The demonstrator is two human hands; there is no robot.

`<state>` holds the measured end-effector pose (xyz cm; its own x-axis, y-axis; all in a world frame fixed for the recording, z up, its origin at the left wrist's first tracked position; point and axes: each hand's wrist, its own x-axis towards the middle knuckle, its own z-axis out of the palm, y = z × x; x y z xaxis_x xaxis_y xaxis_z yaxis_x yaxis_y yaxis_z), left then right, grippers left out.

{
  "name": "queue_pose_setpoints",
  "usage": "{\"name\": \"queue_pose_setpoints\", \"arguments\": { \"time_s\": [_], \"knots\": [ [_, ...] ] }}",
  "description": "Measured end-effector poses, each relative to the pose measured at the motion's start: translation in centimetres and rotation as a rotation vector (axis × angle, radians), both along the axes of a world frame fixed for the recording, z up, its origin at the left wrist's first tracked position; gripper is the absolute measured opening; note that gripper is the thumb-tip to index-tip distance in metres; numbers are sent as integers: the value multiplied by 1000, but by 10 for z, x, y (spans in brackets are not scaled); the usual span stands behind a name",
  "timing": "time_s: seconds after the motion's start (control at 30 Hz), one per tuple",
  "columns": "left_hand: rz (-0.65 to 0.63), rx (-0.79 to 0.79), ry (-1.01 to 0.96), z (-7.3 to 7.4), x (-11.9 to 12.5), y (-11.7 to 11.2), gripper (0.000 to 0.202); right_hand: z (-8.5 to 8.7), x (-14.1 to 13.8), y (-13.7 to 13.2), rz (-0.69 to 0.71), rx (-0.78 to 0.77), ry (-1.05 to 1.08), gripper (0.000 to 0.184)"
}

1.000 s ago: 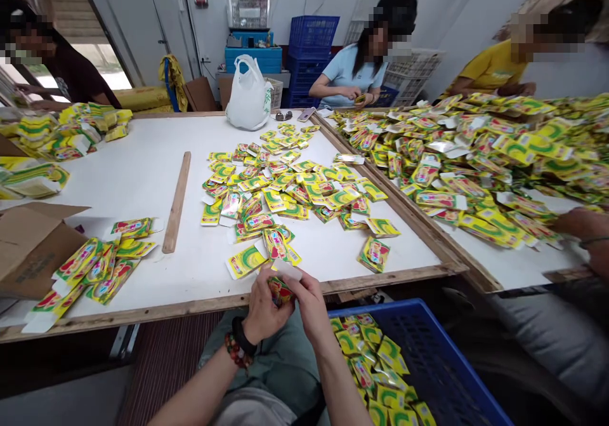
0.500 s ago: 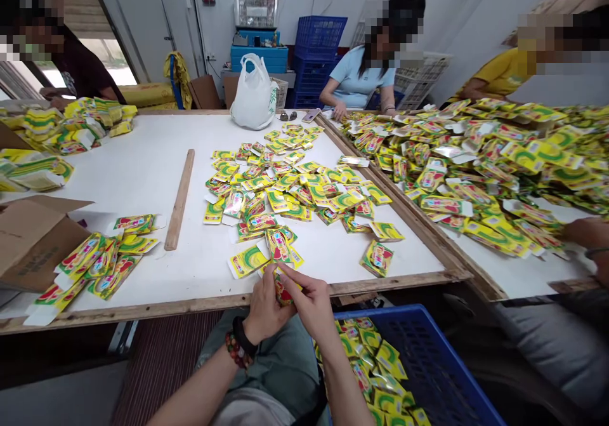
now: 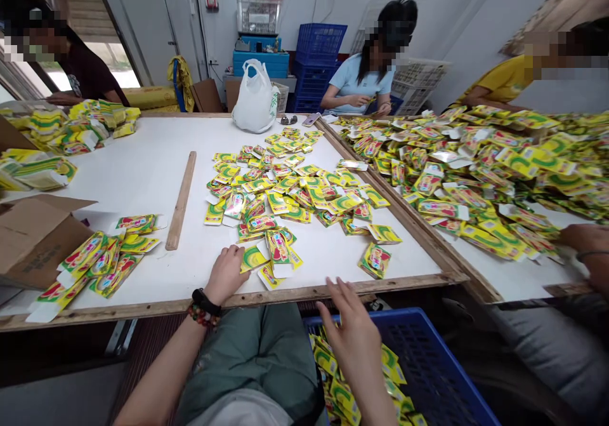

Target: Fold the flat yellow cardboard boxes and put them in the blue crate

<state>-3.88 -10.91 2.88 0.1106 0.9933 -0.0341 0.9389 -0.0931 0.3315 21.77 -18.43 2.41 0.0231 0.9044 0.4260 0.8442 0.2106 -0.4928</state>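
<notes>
My left hand [image 3: 226,275] rests on the white table top [image 3: 143,159] near its front edge, fingers apart and empty, just short of a yellow-green foil sachet [image 3: 253,258]. A loose spread of several such sachets [image 3: 280,197] lies ahead of it. My right hand [image 3: 349,337] hangs open over a blue plastic crate [image 3: 428,369], holding nothing. Several sachets [image 3: 335,381] lie in the crate, partly hidden by that hand and forearm. A black band and a beaded bracelet [image 3: 202,308] circle my left wrist.
A wooden lath [image 3: 181,200] and a cardboard box [image 3: 40,242] sit on the table, with a white plastic bag [image 3: 254,93] at the far edge. A big sachet heap [image 3: 466,172] covers the adjoining table on the right. Co-workers sit around, one hand [image 3: 583,248] at that heap.
My hands have parted. Earlier they pinched a sachet together at the table edge; now the left lies on the table, the right hangs over the crate, and neither shows a sachet.
</notes>
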Motion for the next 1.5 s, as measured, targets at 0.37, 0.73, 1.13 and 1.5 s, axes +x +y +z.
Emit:
{"name": "queue_pose_setpoints", "arguments": {
  "time_s": [0.37,0.73,1.13,1.5],
  "knots": [
    [161,341,-577,39,5,-44,66,-5,-119,42,576,-100,474,48],
    [60,510,-625,-50,77,-56,59,2,-80,36,260,-589,1508,32],
    [-23,185,-701,-30,76,-52,65,22,-67,32,208,-394,883,37],
    [-27,181,-725,-28,78,-51,51,14,-70,28,249,-274,710,38]
  ]
}}
